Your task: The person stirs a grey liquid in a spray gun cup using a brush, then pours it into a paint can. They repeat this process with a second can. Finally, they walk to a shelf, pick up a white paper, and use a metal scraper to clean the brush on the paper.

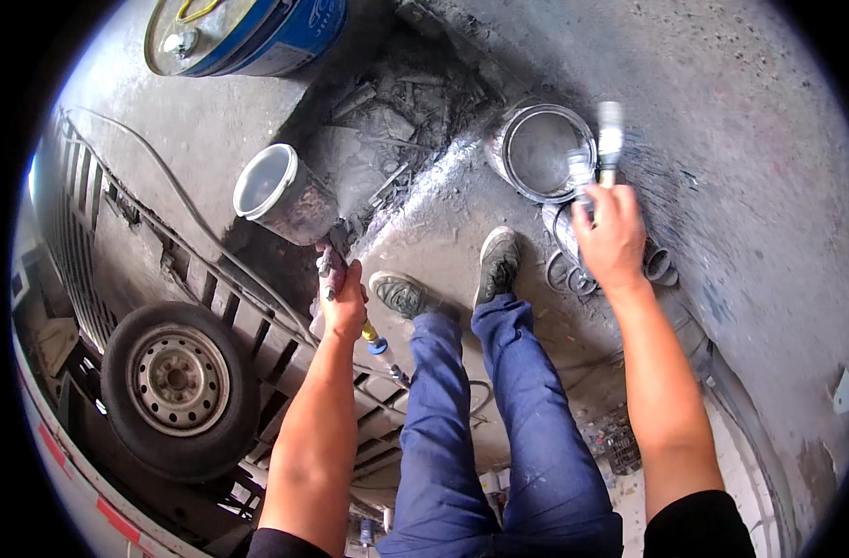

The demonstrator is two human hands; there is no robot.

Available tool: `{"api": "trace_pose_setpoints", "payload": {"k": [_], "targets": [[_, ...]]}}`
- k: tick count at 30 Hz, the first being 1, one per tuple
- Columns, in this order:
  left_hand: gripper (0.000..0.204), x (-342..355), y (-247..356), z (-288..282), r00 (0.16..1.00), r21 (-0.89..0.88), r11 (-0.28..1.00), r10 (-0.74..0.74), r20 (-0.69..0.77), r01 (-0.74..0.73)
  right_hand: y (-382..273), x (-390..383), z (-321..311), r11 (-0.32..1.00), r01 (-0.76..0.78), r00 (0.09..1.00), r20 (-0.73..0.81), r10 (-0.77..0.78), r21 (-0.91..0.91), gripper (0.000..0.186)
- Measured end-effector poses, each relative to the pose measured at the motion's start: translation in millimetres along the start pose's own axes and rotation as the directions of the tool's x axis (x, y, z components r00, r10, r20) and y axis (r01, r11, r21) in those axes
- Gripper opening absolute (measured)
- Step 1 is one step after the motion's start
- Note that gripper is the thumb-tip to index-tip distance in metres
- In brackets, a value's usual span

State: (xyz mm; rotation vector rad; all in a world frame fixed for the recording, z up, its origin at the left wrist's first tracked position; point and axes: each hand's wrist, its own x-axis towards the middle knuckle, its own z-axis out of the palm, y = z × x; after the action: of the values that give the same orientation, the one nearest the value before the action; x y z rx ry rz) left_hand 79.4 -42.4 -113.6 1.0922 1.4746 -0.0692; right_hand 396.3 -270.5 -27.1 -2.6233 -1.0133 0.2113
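Note:
My left hand [343,302] is wrapped round the grip of a spray gun [330,272]. An open, paint-spattered cup [304,206] with a pale rim sits on top of the gun, tilted to the left. From the gun's lower end hangs an air hose coupling [376,345] in yellow and blue. My right hand [612,232] is closed on a pale paintbrush [610,135], blurred by motion and pointing away from me. A second pale, blurred shape [581,169] shows beside it, before the round bucket [508,153]; I cannot make out its kind.
Several round cans or rings [570,273] lie below the bucket. Rubble [401,126] fills a dark hollow ahead of my shoes [499,260]. A blue drum [290,42] stands far left. Near left lie a wheel with its tyre [234,409], slatted metal and a long hose [201,219].

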Motion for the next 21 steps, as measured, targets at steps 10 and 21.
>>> {"api": "trace_pose_setpoints", "payload": {"k": [10,21], "targets": [[0.029,-30,5,21,0.924,0.258,0.959,0.202,-0.325,-0.119,0,3,2,0.995,-0.092,0.996,0.017,0.091,0.034,0.028],[0.009,-94,0,22,0.924,0.309,0.872,0.373,0.083,-0.379,-6,-9,-6,0.992,-0.042,0.998,-0.04,0.047,0.119,0.03]]}}
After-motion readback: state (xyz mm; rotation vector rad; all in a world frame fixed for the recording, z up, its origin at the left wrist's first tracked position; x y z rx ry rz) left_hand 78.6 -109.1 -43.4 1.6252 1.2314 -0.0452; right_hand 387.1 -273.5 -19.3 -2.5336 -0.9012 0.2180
